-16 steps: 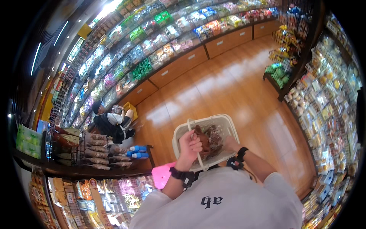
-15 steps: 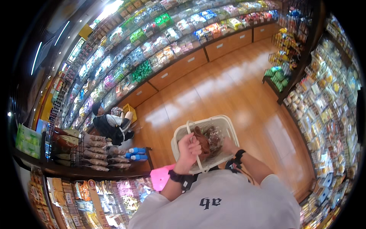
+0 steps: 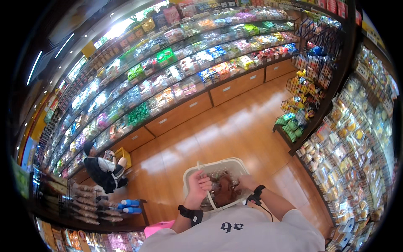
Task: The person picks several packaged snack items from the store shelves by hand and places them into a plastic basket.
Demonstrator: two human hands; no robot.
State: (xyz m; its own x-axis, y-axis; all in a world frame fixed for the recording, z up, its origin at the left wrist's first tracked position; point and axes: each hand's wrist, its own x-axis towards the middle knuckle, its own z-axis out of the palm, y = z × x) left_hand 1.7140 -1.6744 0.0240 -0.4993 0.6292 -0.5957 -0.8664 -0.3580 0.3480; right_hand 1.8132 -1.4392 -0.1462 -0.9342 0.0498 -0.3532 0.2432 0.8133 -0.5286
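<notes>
A cream plastic shopping basket (image 3: 242, 165) hangs in front of my body. My left hand (image 3: 199, 185) is closed around its upright handle (image 3: 210, 199). Inside lie a brown item (image 3: 226, 187), perhaps cloth or a soft bag, and several shiny clear plastic packets (image 3: 215, 175). My right hand (image 3: 247, 183) reaches over the basket's right side, close to the brown item. Its fingertips are blurred and partly hidden, so I cannot see if they grip anything. Dark straps circle both wrists.
A person (image 3: 105, 170) crouches at the left beside a yellow basket (image 3: 123, 158). Long tiered shelves of packets (image 3: 184, 67) curve along the far side, above wooden drawers (image 3: 178, 115). Racks of packaged goods (image 3: 348, 155) line the right. Blue-capped bottles (image 3: 131, 206) lie on a near-left shelf.
My view has shifted, so the far shelves show more and the basket sits lower. Inside the basket, the brown item now lies nearer my right hand and the clear packets nearer my left.
</notes>
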